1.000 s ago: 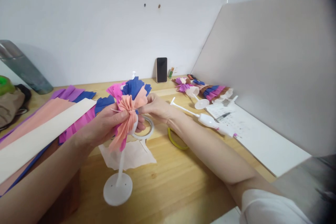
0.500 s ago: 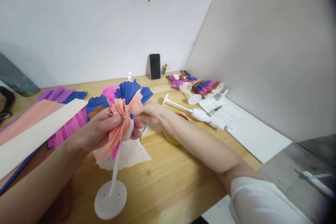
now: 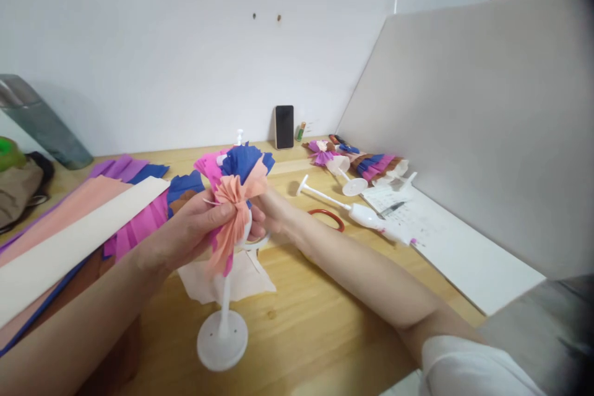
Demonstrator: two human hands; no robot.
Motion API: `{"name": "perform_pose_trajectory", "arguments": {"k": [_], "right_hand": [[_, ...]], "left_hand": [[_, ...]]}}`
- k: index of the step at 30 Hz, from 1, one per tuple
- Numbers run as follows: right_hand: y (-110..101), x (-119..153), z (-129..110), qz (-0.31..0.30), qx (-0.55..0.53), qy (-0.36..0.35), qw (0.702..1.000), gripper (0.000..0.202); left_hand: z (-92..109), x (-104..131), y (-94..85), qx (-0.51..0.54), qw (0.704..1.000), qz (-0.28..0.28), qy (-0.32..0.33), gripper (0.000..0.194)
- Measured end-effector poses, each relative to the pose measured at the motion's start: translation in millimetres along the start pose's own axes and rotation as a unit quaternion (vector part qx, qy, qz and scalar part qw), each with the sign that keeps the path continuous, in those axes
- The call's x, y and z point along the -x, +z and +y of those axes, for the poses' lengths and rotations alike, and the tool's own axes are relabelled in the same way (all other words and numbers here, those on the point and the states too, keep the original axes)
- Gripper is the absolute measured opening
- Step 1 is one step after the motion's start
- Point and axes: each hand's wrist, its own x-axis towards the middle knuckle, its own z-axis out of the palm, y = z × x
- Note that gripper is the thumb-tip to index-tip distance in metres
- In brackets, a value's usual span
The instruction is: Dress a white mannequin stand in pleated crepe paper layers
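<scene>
My left hand (image 3: 204, 223) pinches gathered peach crepe paper (image 3: 236, 204) at the waist of a small white dress form on a stand (image 3: 224, 331). Blue crepe paper (image 3: 244, 161) and pink crepe paper (image 3: 211, 167) fan out above the gather. A bit of white string (image 3: 212, 202) shows by my left fingers. Curled round the form's far side, my right hand (image 3: 264, 213) is partly hidden behind the paper, and its fingertips show beside the white body. The stand tilts slightly above the wooden table (image 3: 297, 346).
Strips of coloured crepe paper (image 3: 88, 210) lie at left, near a flask (image 3: 46, 124). Another white dress form (image 3: 366, 215) lies on its side at right, beside paper-dressed forms (image 3: 375, 167) and a written sheet (image 3: 445, 241). A red ring (image 3: 327, 218) and phone (image 3: 284, 127) sit farther back.
The camera view has shifted, so most things appear lower and farther right. The dress form's base appears slightly higher and more to the right. Both hands keep their hold on it.
</scene>
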Motion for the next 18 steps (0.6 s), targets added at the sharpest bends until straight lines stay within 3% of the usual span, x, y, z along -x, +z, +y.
{"name": "perform_pose_trajectory", "arguments": {"k": [4, 8, 13, 18], "right_hand": [[2, 10, -12, 0.028, -0.059, -0.05, 0.997, 0.021], [5, 22, -23, 0.138, -0.036, -0.152, 0.978, 0.017], [13, 34, -24, 0.096, 0.06, -0.221, 0.969, 0.028], [21, 34, -24, 0.082, 0.115, -0.186, 0.972, 0.029]], "left_hand": [[9, 0, 4.0, -0.044, 0.993, 0.098, 0.054, 0.032], [19, 1, 12.3, -0.085, 0.97, 0.201, 0.109, 0.038], [15, 1, 13.5, -0.079, 0.968, 0.206, 0.115, 0.042], [9, -2, 19.0, -0.056, 0.965, 0.217, 0.133, 0.036]]}}
